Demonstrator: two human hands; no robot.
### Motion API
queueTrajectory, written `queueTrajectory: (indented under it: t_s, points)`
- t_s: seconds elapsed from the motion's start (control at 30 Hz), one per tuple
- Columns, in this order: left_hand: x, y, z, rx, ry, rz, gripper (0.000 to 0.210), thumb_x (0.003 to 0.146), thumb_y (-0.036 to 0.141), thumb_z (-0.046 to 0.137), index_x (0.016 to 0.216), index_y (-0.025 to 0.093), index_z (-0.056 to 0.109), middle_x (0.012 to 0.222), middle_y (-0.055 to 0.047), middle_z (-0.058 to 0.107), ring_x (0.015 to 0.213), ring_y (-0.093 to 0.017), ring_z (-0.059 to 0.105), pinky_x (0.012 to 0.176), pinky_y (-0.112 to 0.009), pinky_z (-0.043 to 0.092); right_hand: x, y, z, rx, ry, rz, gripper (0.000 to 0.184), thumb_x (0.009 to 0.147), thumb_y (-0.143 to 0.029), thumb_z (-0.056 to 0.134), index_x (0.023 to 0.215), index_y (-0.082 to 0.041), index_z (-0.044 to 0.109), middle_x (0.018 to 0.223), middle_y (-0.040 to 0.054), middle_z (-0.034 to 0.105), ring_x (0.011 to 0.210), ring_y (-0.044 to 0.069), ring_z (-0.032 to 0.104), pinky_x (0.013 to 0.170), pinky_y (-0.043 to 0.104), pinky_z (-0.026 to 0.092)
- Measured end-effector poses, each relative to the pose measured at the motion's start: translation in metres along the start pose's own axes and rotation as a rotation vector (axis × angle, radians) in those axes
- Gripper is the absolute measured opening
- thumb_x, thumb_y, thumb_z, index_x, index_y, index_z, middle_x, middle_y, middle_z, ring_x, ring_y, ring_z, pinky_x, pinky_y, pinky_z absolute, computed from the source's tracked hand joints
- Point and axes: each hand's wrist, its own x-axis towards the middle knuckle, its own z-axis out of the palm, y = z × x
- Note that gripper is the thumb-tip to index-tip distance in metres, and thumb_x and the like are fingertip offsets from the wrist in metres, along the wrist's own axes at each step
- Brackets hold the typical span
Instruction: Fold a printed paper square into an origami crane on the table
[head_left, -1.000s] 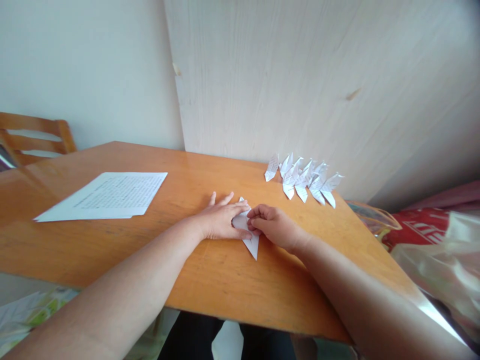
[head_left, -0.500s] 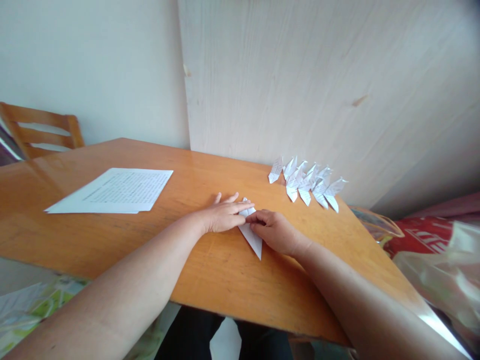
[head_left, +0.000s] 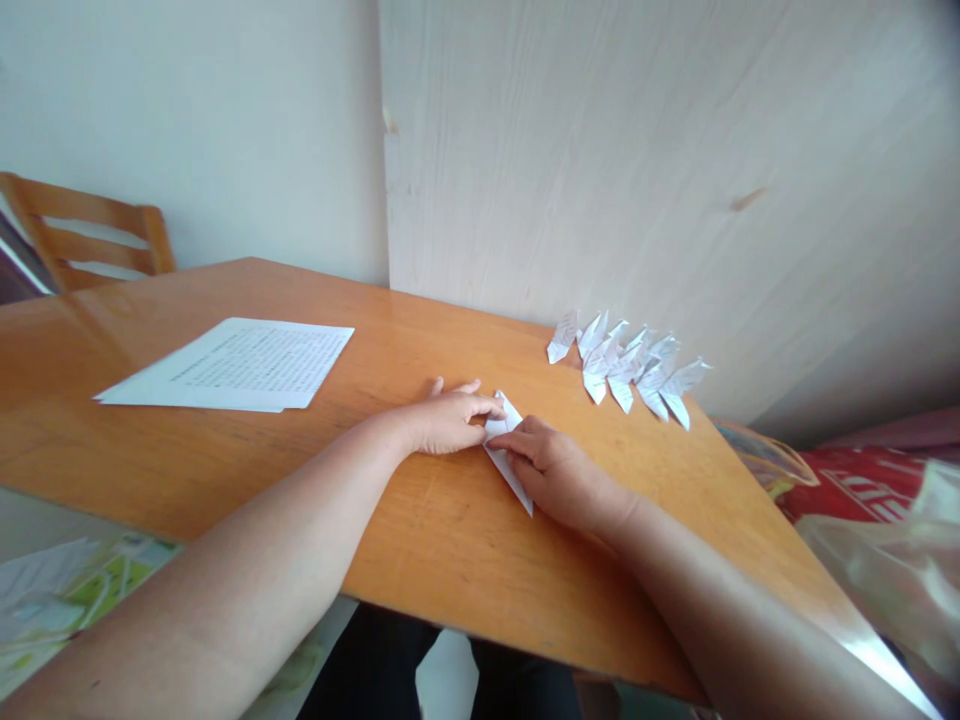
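A narrow white folded paper lies slantwise on the wooden table, its pointed lower end toward me. My left hand steadies its upper left edge with thumb and index finger, while the other fingers are spread above the table. From the right side, my right hand presses on the paper's middle with its fingers bent, covering part of it. Beyond my right hand, several folded paper pieces with pointed ends stand in overlapping rows.
A stack of printed sheets lies on the table at the left. A wooden chair stands behind the far left corner. Beside the right edge are a red bag and a pale plastic bag. A wooden panel borders the back.
My left index finger has drawn back toward the paper's left edge, showing more of its upper part. The right fingers have moved slightly across the paper. The view has shifted slightly.
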Motion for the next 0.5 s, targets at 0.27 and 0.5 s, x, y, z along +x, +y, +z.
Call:
queueTrajectory:
  t_s: [0.27, 0.5]
  points:
    - [0.001, 0.001, 0.000, 0.008, -0.004, -0.022, 0.043, 0.092, 0.059, 0.040, 0.131, 0.046, 0.054, 0.157, 0.008, 0.036, 0.150, -0.033, 0.014, 0.111, -0.068, -0.009, 0.002, -0.018, -0.008, -0.155, -0.118, 0.016, 0.028, 0.094, -0.012, 0.047, 0.108, -0.021, 0.070, 0.106, 0.0089, 0.060, 0.096, 0.019, 0.057, 0.089, 0.033, 0.045]
    - [0.000, 0.002, 0.001, 0.043, -0.001, -0.022, 0.046, 0.088, 0.055, 0.048, 0.132, 0.044, 0.053, 0.156, 0.005, 0.038, 0.150, -0.033, 0.012, 0.112, -0.068, -0.008, 0.001, -0.025, -0.015, -0.237, -0.217, -0.013, 0.030, 0.094, -0.011, 0.047, 0.111, -0.022, 0.069, 0.104, 0.0082, 0.062, 0.098, 0.020, 0.057, 0.091, 0.033, 0.044]
